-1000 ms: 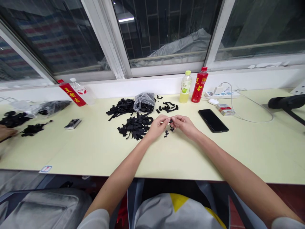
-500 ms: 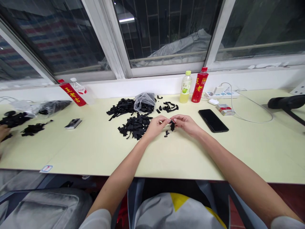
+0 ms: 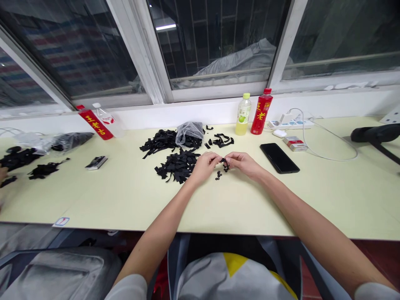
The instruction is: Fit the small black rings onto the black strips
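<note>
Pinching a small black piece [image 3: 223, 161] between both hands, I have my left hand [image 3: 204, 166] and right hand [image 3: 243, 163] closed in on it, fingertips nearly meeting above the desk [image 3: 125, 204] — the piece is too small to make out its exact shape. Just below my fingers lie a few little black rings [image 3: 218, 175]. Beside my left hand sits a heap of black strips [image 3: 178, 166], and beyond it a second heap [image 3: 161, 141] runs up against a clear plastic bag [image 3: 189, 133] with more black inside. A looser scatter of strips [image 3: 222, 141] lies to the right of the bag. Past my right hand are a phone [image 3: 279, 158], lying flat, and a small box [image 3: 294, 143]. Near the wall stand a green-capped bottle [image 3: 243, 114] and a red bottle [image 3: 261, 111], just beside a power strip [image 3: 290, 123]. Far left — at the edge of view — another person's hand [image 3: 2, 173] is near more black strips [image 3: 18, 159].
</note>
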Demonstrator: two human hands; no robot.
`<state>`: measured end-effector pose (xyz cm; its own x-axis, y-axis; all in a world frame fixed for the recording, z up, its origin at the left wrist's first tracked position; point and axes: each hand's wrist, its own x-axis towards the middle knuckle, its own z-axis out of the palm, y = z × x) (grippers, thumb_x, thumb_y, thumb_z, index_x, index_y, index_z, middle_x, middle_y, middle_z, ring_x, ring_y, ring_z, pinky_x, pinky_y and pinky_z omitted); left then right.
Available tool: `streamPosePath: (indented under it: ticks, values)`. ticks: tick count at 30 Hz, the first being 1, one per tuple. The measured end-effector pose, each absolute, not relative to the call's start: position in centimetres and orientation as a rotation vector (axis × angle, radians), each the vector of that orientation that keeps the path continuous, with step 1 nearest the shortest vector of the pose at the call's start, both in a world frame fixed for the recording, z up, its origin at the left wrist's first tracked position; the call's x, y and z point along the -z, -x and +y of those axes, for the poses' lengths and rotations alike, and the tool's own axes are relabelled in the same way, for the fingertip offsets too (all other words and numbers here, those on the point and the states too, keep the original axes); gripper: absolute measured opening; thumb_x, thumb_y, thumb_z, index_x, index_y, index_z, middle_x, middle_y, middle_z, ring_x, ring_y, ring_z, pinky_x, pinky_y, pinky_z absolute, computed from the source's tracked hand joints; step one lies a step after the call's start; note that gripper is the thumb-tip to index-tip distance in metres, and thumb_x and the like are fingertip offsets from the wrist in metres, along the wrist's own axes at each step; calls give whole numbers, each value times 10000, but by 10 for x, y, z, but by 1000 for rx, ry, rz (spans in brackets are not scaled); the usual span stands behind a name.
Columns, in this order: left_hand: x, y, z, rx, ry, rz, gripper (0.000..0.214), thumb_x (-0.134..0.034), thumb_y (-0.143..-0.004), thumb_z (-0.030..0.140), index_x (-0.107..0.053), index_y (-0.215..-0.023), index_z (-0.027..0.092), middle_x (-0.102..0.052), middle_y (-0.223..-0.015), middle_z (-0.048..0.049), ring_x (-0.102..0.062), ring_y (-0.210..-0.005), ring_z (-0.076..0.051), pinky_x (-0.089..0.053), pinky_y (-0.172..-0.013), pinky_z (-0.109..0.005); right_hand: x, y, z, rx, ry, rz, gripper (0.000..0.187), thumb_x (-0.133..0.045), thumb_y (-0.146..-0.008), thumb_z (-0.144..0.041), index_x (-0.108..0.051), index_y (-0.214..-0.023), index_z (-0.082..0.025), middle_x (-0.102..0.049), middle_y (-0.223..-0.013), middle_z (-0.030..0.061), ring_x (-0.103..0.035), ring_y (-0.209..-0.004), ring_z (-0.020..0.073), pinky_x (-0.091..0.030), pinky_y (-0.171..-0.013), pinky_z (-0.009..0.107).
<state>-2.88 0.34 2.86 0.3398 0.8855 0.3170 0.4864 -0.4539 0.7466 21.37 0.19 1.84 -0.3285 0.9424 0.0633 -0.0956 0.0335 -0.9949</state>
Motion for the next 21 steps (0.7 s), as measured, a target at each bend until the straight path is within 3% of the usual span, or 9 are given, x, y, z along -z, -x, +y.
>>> streamPosePath:
  ticks: [9, 16, 21]
  values:
    - [-28, 30, 5, -986, -2132, 1228, 345, -763, -1262, 367, -878, -967, 232, -842, -1005, -103, -668, -1030, -299, -545, -1092, -416, -17, -212, 1, -1558, 901, -1303, 741, -1303, -584, -654, -845, -1000, -247, -832, -856, 36, -799, -836, 255, -658, -794, 412]
    - [-26, 29, 4, -962, -2183, 1233, 306, -783, -1239, 271, -849, -943, 235, -806, -973, -91, -643, -1026, -295, -532, -1105, -417, -18, -208, -3, -1529, 913, -1340, 770, -1254, -613, -842, -864, -871, -231, -867, -870, 71, -799, -828, 243, -688, -762, 392]
    - [-23, 27, 4, -934, -2198, 1259, 321, -774, -1191, 192, -793, -875, 243, -793, -952, -90, -654, -1028, -304, -543, -1068, -422, -12, -207, 0, -1502, 937, -1346, 745, -1280, -605, -775, -876, -902, -226, -867, -849, 78, -779, -759, 238, -687, -745, 410]
